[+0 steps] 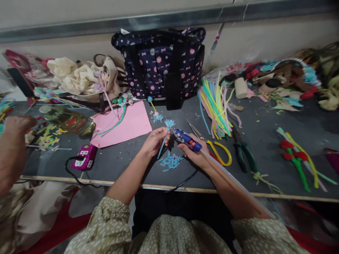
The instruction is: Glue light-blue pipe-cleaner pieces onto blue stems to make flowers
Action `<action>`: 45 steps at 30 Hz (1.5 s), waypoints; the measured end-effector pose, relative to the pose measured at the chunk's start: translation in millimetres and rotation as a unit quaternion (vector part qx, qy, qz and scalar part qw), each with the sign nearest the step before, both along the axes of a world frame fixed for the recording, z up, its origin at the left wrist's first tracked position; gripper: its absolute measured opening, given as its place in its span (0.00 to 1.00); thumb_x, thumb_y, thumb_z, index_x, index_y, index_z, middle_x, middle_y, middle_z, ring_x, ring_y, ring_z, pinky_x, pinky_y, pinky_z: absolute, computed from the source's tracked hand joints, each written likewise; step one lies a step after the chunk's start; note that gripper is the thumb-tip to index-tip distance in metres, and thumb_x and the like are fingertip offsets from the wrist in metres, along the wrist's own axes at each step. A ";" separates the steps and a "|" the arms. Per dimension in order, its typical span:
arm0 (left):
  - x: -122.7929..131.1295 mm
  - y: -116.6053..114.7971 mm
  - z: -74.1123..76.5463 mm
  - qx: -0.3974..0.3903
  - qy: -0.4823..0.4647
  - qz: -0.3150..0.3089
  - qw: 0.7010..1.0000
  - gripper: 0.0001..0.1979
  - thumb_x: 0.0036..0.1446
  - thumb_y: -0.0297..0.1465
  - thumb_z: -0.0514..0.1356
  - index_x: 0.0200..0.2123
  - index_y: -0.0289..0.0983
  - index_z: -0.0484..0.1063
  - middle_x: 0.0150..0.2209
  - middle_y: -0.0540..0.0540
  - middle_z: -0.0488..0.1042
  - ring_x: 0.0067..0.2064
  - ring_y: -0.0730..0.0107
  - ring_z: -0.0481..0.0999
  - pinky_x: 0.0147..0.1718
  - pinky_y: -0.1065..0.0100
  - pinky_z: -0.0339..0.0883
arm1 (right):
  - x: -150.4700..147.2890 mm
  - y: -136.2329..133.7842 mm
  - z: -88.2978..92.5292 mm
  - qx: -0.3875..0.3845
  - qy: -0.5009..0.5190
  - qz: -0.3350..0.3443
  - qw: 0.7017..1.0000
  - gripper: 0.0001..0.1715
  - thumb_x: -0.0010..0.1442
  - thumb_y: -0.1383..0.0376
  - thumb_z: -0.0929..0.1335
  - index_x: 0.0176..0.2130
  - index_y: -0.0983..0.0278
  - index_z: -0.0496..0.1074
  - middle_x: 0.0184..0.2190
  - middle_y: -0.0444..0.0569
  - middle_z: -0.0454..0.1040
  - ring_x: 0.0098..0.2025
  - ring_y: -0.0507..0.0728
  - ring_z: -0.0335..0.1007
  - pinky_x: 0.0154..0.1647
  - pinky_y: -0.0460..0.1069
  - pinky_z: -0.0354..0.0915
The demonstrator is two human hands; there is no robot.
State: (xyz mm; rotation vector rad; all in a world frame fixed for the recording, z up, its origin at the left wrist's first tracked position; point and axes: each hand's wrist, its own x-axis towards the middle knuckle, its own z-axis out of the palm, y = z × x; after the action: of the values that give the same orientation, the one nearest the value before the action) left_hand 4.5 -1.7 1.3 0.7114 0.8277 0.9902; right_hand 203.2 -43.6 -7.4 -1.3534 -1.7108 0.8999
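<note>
My left hand [154, 143] is closed, pinching the thin blue stem of a small fringed blue flower [169, 123] upright over the table. Wrapped round a blue hot glue gun [187, 139] is my right hand [198, 155]; a long clear glue stick [235, 180] runs out of its back along my forearm. The gun's nozzle points at the flower, very near its base; whether they touch I cannot tell. Below both hands lies a loose pile of small blue strips [171, 161]. Scissors with yellow handles [222, 158] lie just beyond my right hand.
Green-handled pliers [245, 155] and a bundle of coloured strips [215, 109] lie to the right. A patterned bag [156, 67] with a phone [172, 91] stands behind. Left are pink paper [124, 127], a green bottle [69, 120], a purple power socket [85, 157] and another person's hand [17, 128].
</note>
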 end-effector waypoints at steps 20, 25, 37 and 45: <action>-2.0 0.9 -4.5 0.006 0.000 -0.002 1.000 0.16 0.49 0.38 0.71 0.29 0.33 0.72 0.23 0.51 0.69 0.21 0.79 0.65 0.22 0.75 0.61 | -0.5 -0.2 7.0 -0.008 -0.013 0.010 1.000 0.20 0.56 0.47 0.71 0.32 0.59 0.66 0.17 0.37 0.64 0.20 0.52 0.64 0.23 0.47 0.59; -2.1 1.6 -4.6 0.012 -0.002 -0.001 1.000 0.17 0.48 0.39 0.71 0.29 0.32 0.72 0.22 0.51 0.69 0.21 0.79 0.65 0.21 0.75 0.61 | -0.9 -1.5 8.8 -0.011 -0.021 0.004 1.000 0.20 0.56 0.46 0.70 0.33 0.59 0.67 0.19 0.38 0.65 0.21 0.52 0.65 0.24 0.46 0.60; -1.3 0.6 -1.5 0.020 -0.005 -0.009 1.000 0.16 0.49 0.39 0.71 0.29 0.32 0.72 0.22 0.51 0.69 0.21 0.79 0.65 0.21 0.75 0.61 | -1.0 -1.0 6.2 0.005 -0.026 -0.008 1.000 0.19 0.56 0.47 0.70 0.33 0.59 0.68 0.18 0.39 0.66 0.21 0.52 0.65 0.24 0.46 0.59; -3.1 1.8 -6.2 0.014 0.000 0.000 1.000 0.15 0.49 0.38 0.71 0.29 0.33 0.72 0.23 0.51 0.69 0.22 0.79 0.65 0.21 0.75 0.61 | -1.5 -0.1 5.8 -0.002 -0.014 -0.004 1.000 0.18 0.56 0.48 0.70 0.34 0.59 0.69 0.19 0.39 0.68 0.21 0.52 0.65 0.24 0.47 0.60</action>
State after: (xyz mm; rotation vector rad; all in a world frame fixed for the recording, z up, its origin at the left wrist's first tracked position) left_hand 1.4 0.1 -4.9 0.7354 0.8143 1.0032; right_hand 201.7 -43.7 -1.6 -1.3803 -1.7247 0.8829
